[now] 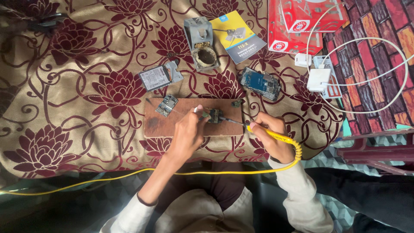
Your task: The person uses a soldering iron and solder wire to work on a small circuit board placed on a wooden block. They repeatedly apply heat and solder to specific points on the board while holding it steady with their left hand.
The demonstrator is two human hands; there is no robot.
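Observation:
A brown wooden board (168, 124) lies on a floral cloth in front of me. On it sit a small circuit board (167, 105) at the left and another small circuit piece (214, 115) near the middle. My left hand (189, 131) rests on the board and pinches a thin tool whose tip touches that middle piece. My right hand (272, 137) grips a yellow soldering iron (269, 134); its dark tip points left at the same piece. The iron's yellow cable (129, 174) runs off to the left across my lap.
Behind the board lie a phone part with battery (160, 77), a grey soldering stand (202, 43), a blue-yellow booklet (238, 36), an opened phone board (260, 83), red boxes (297, 21), and white chargers (318, 79) with looping white cable.

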